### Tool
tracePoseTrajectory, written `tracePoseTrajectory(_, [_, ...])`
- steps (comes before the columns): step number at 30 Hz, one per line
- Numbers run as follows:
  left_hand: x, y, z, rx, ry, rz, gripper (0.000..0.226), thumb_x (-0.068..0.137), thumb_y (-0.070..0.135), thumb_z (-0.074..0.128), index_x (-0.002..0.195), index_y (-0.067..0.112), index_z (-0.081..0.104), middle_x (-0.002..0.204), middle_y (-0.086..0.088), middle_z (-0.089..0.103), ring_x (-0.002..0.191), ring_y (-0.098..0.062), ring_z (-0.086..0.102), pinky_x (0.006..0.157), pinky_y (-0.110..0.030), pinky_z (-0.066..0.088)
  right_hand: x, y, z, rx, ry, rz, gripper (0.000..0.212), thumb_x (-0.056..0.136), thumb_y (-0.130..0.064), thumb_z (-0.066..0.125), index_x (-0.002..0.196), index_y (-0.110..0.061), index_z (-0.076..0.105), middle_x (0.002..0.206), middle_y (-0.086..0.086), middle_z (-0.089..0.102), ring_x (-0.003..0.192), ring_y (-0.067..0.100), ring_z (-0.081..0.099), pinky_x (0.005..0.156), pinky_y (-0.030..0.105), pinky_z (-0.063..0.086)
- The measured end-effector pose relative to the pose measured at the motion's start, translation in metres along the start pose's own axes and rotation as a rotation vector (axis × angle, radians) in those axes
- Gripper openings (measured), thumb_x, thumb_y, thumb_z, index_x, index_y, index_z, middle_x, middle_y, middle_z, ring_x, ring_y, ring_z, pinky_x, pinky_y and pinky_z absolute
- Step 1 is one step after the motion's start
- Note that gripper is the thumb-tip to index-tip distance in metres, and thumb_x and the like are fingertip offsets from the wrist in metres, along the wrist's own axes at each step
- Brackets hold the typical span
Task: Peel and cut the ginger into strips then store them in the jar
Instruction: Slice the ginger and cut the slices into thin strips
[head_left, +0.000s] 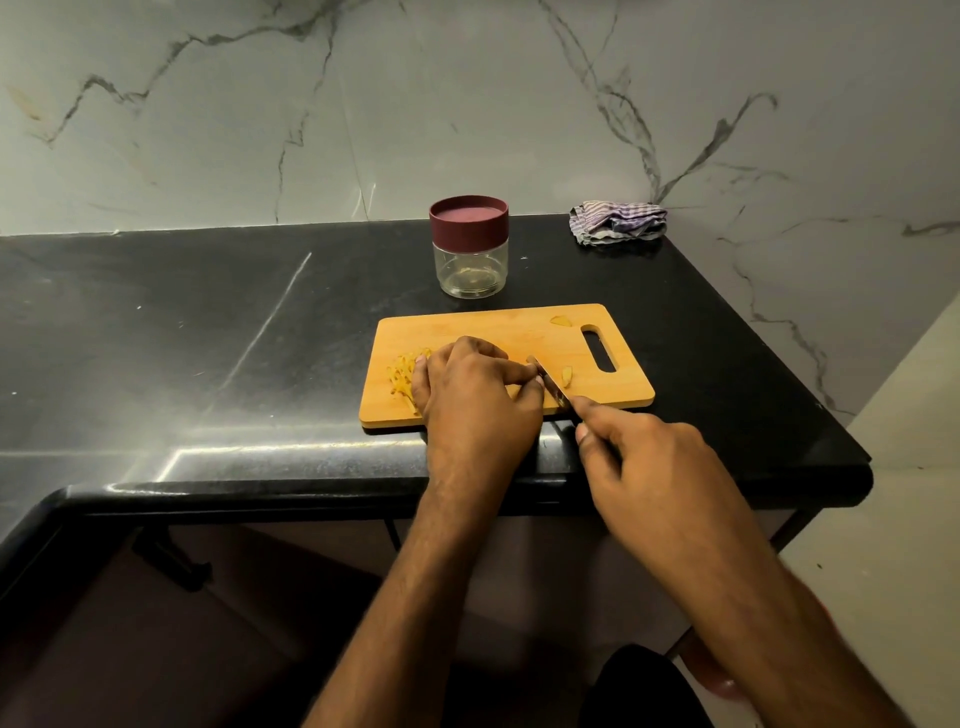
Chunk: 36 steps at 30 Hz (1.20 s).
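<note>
Your right hand (631, 441) grips the knife (551, 385); your left hand (470, 387) fingers curl beside its blade (holding what, I cannot tell).

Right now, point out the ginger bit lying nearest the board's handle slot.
The lone slice at the board's far edge, just left of the slot.

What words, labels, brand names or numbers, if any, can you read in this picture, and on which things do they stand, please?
None: no readable text shows anywhere.
The jar and its lid: no label in view.
The cutting board: plain wood, no mark.
The knife: blade too small and blurred to show any stamp.
The cloth: stripes only.
</note>
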<state>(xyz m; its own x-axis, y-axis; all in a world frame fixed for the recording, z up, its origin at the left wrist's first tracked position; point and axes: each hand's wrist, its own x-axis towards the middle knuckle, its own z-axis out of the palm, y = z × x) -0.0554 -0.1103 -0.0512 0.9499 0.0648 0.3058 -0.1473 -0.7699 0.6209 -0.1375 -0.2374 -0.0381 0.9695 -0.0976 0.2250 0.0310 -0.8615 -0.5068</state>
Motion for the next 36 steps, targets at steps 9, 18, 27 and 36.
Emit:
tracePoseTrajectory(9, [0.007, 0.006, -0.008, 0.122, -0.083, -0.001, 0.020, 0.091, 0.044, 0.065, 0.105, 0.035, 0.076, 0.129, 0.007, 0.050, 0.136, -0.021, 0.033, 0.122, -0.053, 0.007, -0.003, 0.001, -0.003, 0.008, 0.000, -0.021, 0.040, 0.100, -0.041, 0.041, 0.140, -0.042, 0.044, 0.078, -0.013, 0.057, 0.064, 0.003, 0.054, 0.047, 0.011, 0.033])
tracePoseTrajectory(18, [0.010, 0.009, -0.011, 0.206, -0.128, 0.013, 0.023, 0.090, 0.044, 0.065, 0.109, 0.034, 0.076, 0.135, 0.003, 0.048, 0.139, -0.023, 0.030, 0.121, -0.053, 0.007, -0.010, 0.001, -0.007, -0.017, -0.019, 0.004, 0.041, 0.100, -0.041, 0.042, 0.140, -0.044, 0.041, 0.082, -0.014, 0.061, 0.062, 0.001, 0.054, 0.046, 0.011, 0.030])
tracePoseTrajectory(27, [0.005, -0.003, -0.006, 0.107, -0.071, 0.025, 0.024, 0.089, 0.051, 0.065, 0.107, 0.039, 0.075, 0.129, 0.008, 0.048, 0.134, -0.016, 0.033, 0.120, -0.048, 0.012, -0.027, 0.001, -0.017, -0.045, -0.018, 0.021, 0.040, 0.099, -0.043, 0.038, 0.139, -0.047, 0.041, 0.075, -0.015, 0.056, 0.063, 0.000, 0.053, 0.045, 0.009, 0.036])
tracePoseTrajectory(36, [0.001, -0.005, -0.007, 0.074, -0.043, 0.014, 0.025, 0.089, 0.052, 0.065, 0.108, 0.039, 0.075, 0.134, 0.008, 0.047, 0.136, -0.015, 0.031, 0.121, -0.048, 0.013, -0.012, -0.006, -0.008, -0.053, 0.013, -0.002, 0.040, 0.101, -0.040, 0.037, 0.141, -0.041, 0.042, 0.081, -0.012, 0.060, 0.066, 0.003, 0.055, 0.049, 0.010, 0.034])
